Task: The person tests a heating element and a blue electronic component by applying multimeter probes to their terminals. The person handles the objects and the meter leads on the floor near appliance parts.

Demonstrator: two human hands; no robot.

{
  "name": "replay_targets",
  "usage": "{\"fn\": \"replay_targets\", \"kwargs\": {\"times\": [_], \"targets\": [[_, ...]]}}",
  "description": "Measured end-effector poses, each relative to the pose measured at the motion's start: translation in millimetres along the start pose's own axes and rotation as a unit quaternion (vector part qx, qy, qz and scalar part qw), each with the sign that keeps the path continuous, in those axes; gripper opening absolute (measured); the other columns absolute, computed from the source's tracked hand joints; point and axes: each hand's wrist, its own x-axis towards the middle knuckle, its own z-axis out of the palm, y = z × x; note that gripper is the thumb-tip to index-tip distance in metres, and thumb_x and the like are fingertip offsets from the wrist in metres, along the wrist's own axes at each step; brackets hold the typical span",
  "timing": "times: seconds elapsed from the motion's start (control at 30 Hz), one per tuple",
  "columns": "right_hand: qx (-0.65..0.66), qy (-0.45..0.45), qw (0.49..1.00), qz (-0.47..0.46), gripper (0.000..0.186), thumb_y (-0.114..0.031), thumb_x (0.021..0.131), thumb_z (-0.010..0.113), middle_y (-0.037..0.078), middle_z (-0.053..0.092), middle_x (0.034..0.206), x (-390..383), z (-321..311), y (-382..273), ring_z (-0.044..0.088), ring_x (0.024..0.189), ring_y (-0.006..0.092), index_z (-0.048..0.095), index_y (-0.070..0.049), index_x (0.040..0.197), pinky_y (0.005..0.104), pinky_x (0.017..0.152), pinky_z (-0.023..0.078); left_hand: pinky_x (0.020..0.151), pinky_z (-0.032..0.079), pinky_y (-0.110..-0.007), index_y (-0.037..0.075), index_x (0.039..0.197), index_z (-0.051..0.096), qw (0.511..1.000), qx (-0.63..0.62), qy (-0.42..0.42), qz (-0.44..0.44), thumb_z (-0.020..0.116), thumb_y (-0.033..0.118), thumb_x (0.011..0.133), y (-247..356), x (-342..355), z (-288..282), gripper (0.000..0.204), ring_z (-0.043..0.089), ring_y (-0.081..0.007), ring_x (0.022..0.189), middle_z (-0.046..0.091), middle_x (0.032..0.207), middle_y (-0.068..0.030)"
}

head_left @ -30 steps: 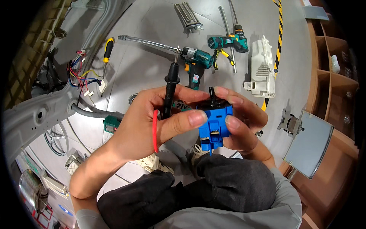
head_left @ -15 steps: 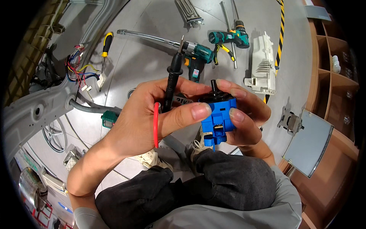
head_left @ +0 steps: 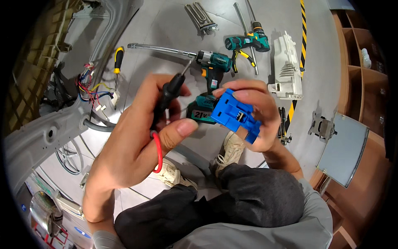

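"Head view: holding the blue plastic part (head_left: 234,113) where?"

"In the right hand (head_left: 266,108) alone, pinching by the upper edge and right side with bent fingers, and tilting the lower end down to the right. Being unable to tell the thumb's exact place there."

"And doing what with the left hand (head_left: 132,135)?"

"Clasping a black test probe (head_left: 171,91) within curled fingers and stretching the thumb toward the blue plastic part, near but not touching. Carrying a red loop (head_left: 158,151) at the base of that thumb. Aiming the probe's metal tip up and to the right, toward a green-and-black power driver (head_left: 215,61) lying on the floor (head_left: 159,25)."

"Differing how from half a second ago?"

"Then gripping the blue plastic part with both hands and pointing a black shaft upward; now parting the left hand from it and turning the blue body aslant in the right. Also leaning the probe further to the right, and baring the driver's battery pack (head_left: 202,111) between the hands."

"Seeing any containers?"

"Looking to the far right, finding a brown shelf unit (head_left: 372,83) divided into compartments and holding a small white object (head_left: 365,58) in one of them."
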Motion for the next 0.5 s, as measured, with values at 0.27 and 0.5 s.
{"fn": "replay_targets", "kwargs": {"times": [0.27,0.5], "targets": [[0.399,-0.066,0.894,0.194,0.065,0.002,0.072,0.075,0.016,0.055,0.128,-0.8,-9.7,5.6,0.055,0.118,0.027,0.047,-0.002,0.131,0.0385,0.1,0.047,0.054,0.037,-0.026,0.001,0.095,0.052,0.995,0.078,0.04,0.047,0.052,0.022,0.1,-3.1,2.2,-3.6,0.022,0.043,-0.0109,0.059,0.046,0.067,-0.0016],[0.323,-0.049,0.895,0.304,0.056,-0.003,0.071,0.073,0.02,0.057,0.119,5.4,2.6,-4.8,0.059,0.107,0.0248,0.051,0.001,0.121,0.0335,0.088,0.048,0.058,0.035,-0.025,0.004,0.11,0.048,0.915,-0.384,0.075,-0.099,0.046,0.019,0.102,-40.0,32.5,9.8,0.017,0.041,-0.0105,0.068,0.045,0.081,-0.0034]]}}
